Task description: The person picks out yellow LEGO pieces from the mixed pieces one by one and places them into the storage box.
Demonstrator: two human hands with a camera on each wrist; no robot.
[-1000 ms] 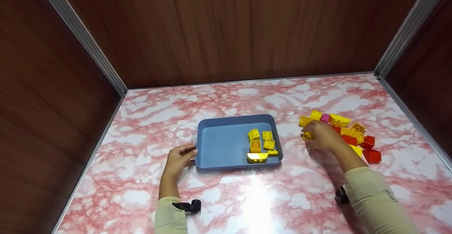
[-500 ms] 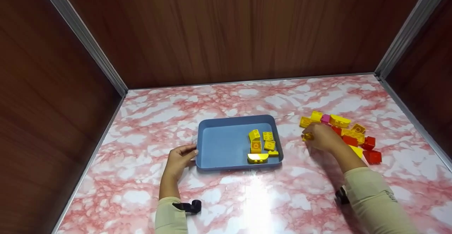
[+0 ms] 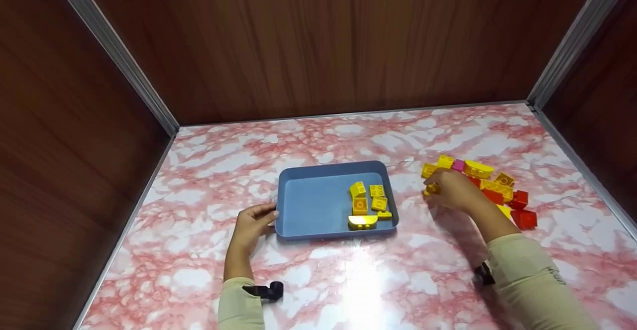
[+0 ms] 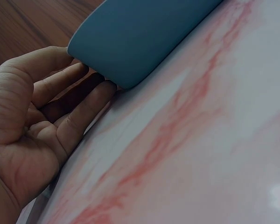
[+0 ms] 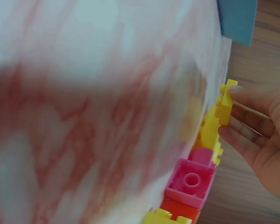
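My left hand (image 3: 253,226) touches the left end of a blue-grey rectangular tray (image 3: 313,203). In the left wrist view its fingertips lie along the outer wall of the tray (image 4: 126,42), with the thumb tip at the rim. Several yellow toy bricks sit in the tray's right part, among them a rounded one (image 3: 363,222). To the right of the tray, my right hand (image 3: 452,190) pinches a small yellow brick (image 5: 227,103) between thumb and fingers, at the left side of a loose brick pile. The hand hides part of that pile.
Yellow, red and pink bricks make up the pile, including a rounded yellow brick (image 3: 478,169), a pink brick (image 5: 191,182) and a red brick (image 3: 524,219). A marbled tabletop (image 3: 199,275) lies beneath everything. Wood-patterned panels (image 3: 348,46) enclose it at back and sides.
The right hand stays at the pile's left side; the yellow brick in its fingers has turned slightly. The left hand and the tray keep their places.
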